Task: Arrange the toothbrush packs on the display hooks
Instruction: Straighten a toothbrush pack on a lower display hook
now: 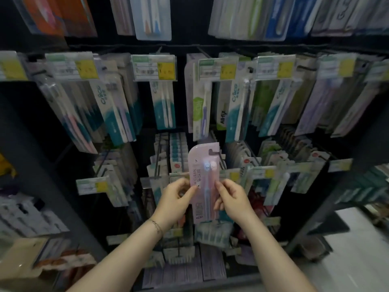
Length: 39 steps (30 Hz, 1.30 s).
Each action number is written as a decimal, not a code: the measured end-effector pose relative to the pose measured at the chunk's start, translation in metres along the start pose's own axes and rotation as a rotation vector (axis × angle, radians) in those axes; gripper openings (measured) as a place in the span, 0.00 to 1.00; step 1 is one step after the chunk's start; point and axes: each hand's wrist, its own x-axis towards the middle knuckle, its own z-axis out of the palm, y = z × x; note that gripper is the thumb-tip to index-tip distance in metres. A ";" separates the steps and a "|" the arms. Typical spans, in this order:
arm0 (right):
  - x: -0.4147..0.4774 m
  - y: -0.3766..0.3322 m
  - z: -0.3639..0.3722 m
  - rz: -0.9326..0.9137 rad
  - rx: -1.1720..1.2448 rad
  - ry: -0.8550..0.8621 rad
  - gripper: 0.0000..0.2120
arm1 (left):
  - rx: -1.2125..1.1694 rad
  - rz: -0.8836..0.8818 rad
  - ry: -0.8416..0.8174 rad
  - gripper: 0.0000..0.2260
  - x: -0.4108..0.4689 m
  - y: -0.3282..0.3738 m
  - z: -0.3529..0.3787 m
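A pink toothbrush pack (203, 165) with two brushes inside stands upright in front of the middle of the display. My left hand (175, 199) pinches its left edge, and my right hand (230, 199) pinches its right edge. The pack's hang hole near the top right sits beside a black display hook (216, 153); whether the hook passes through it is unclear. Rows of hanging toothbrush packs (202, 106) fill the hooks above and around.
Price tags (154, 67) with yellow labels hang at the hook ends in two rows. Lower hooks with small packs (179, 148) lie right behind the pink pack. Boxes (27, 216) sit on shelves at the left. A light floor (357, 260) shows at the lower right.
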 end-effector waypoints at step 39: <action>0.059 0.140 0.001 0.292 -0.233 -0.297 0.09 | 0.268 -0.328 -0.096 0.07 0.024 -0.130 0.065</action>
